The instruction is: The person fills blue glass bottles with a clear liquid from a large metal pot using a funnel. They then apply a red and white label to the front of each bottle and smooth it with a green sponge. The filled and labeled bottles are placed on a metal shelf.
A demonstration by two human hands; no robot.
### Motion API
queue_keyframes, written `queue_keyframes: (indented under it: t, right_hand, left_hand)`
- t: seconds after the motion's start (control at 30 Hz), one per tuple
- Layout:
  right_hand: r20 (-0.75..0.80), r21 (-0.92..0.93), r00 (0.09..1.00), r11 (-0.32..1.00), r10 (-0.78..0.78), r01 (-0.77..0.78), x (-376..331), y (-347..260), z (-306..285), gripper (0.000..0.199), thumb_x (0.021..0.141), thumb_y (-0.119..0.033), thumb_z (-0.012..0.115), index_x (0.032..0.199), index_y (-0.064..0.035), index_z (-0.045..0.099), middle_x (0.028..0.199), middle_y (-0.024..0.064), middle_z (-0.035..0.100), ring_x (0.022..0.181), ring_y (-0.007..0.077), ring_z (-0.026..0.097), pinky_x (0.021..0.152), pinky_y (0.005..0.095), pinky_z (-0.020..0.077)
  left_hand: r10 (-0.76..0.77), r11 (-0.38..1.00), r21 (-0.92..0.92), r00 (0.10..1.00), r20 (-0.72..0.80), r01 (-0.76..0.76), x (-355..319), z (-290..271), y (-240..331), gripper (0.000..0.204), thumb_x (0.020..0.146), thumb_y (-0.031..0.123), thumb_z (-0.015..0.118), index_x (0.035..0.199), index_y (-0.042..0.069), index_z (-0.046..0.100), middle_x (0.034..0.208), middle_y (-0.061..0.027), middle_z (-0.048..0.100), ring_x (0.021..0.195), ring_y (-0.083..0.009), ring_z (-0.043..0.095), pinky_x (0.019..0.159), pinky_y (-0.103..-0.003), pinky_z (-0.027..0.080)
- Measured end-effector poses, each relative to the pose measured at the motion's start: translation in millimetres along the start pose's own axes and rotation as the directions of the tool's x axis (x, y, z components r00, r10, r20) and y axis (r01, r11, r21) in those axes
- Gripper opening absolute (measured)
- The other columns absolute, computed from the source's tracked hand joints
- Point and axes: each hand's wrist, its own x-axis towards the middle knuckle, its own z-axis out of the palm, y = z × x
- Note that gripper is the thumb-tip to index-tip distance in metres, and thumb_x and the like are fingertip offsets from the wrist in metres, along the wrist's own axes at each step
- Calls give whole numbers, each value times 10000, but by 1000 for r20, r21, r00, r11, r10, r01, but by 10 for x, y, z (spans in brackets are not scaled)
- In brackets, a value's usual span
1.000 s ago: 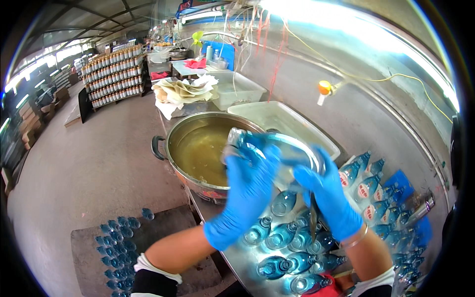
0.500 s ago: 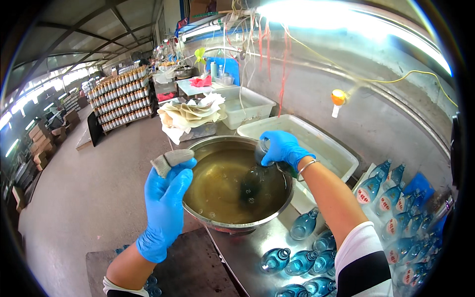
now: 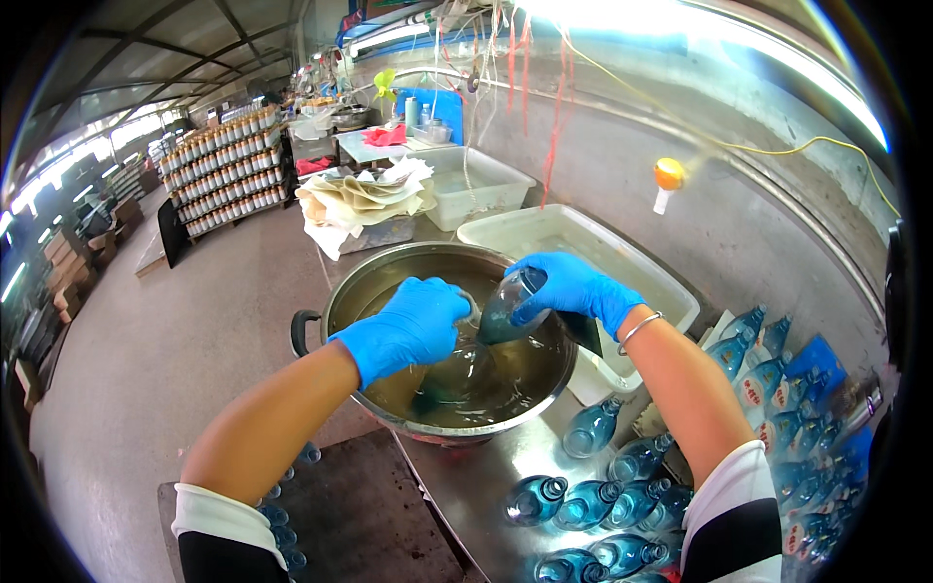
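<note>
While leaning over a wide steel pot (image 3: 335, 291) of murky yellowish liquid, gripping a blue-tinted glass bottle (image 3: 505, 309) with the right hand (image 3: 573, 289), fingers wrapped closed around its body and holding it tilted above the liquid, just inside the pot's far rim. Pressing the left hand (image 3: 408, 325), fingers curled in a narrow grasp, against the lower end of that same bottle; impossible to tell whether anything small is sitting inside the palm. Wearing blue gloves on both hands, plus a thin bangle (image 3: 637, 330) on the right wrist. Resting the pot on a steel counter (image 3: 476, 476), with more blue bottles (image 3: 583, 505) lying on their sides just beside the pot toward the near right edge. Standing upright further right, a cluster of labelled bottles (image 3: 768, 374). Sitting behind the pot, two white plastic tubs (image 3: 583, 238), and beside them a heap of pale cloths (image 3: 364, 199). Stacking along the far left, shelves of jars (image 3: 228, 165).
</note>
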Motion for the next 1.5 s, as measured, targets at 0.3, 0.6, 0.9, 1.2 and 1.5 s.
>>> queue_keyframes:
  t: [0.3,0.6,0.9,1.2,1.5]
  right_hand:
    - [-9,44,998,997,-68,69,-158,-26,157,574,573,-219,809,1095,-71,624,976,81,650,874,166,610,843,288,476]
    - [-21,56,997,996,-69,70,-314,-81,170,578,578,-223,811,1099,-62,618,981,84,646,889,166,608,850,294,474]
    - [-56,81,993,991,-102,107,-374,-185,308,607,598,-267,818,1126,-60,601,1001,96,639,916,160,606,860,279,468]
    - [-179,227,976,960,-124,163,-308,-354,531,663,587,-354,834,1139,-75,595,1055,91,627,967,173,598,881,296,461]
    - [-320,-159,947,987,-37,-15,-291,-474,347,722,529,-459,819,1079,-51,592,1055,151,622,988,273,603,872,342,468]
  left_hand:
    - [-83,996,65,898,432,61,-45,105,-92,393,736,112,516,1112,172,613,1040,-125,591,984,-312,560,831,-430,424]
    - [-93,995,79,798,595,57,115,113,-20,483,768,341,535,1215,158,547,1192,-114,514,1110,-299,488,919,-432,342]
    - [17,992,91,816,578,-85,-71,57,-163,743,685,612,622,1214,97,529,1175,-132,556,1110,-278,509,944,-444,289]
    - [-17,976,186,817,576,-111,-180,-80,-193,732,608,420,774,1243,182,497,1094,-104,607,1056,-250,552,1013,-453,228]
    - [-59,954,284,871,488,-95,-201,-102,-238,770,621,325,787,1282,137,439,1058,-85,634,1004,-264,595,1060,-483,202]
